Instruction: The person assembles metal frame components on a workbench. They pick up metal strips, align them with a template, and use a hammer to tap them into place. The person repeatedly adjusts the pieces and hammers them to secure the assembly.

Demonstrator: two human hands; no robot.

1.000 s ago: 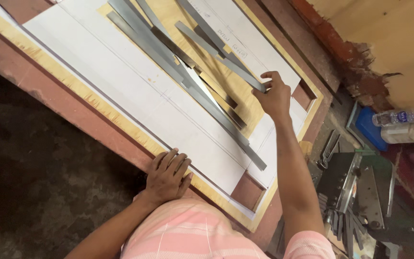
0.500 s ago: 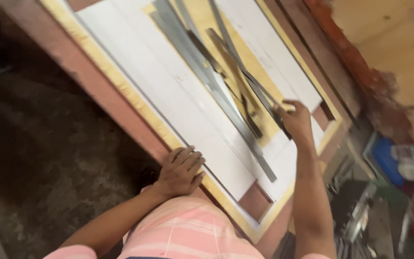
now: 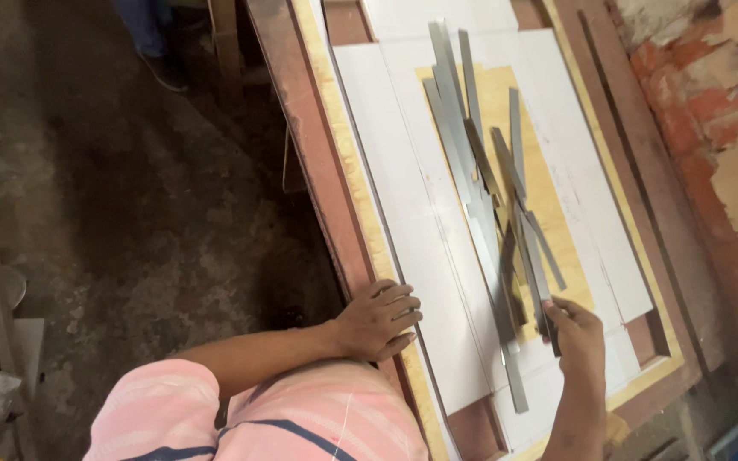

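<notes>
Head view, looking down over my pink striped shirt [image 3: 301, 418]. Right hand [image 3: 576, 335] closed around the near end of a grey metal strip [image 3: 533, 256]; strip runs away from me, up the board, tilted slightly left. It lies among a loose pile of strips [image 3: 471, 154], long and short, some crossing, heaped over a bare yellow ply patch [image 3: 548, 188]. Left hand [image 3: 377, 320] flat, fingers spread, resting on the near-left edge of the board, well apart from the right hand and holding nothing. White sheets [image 3: 395, 196] cover most of the board, laid side by side; red-brown frame [image 3: 309, 145] runs around them. One long strip [image 3: 506, 341] reaches past the pile toward me, ending between my hands. Brick wall [image 3: 685, 94] with chipped plaster at far right. Dark floor [image 3: 130, 213] to the left. No labels or packages readable from here.
</notes>
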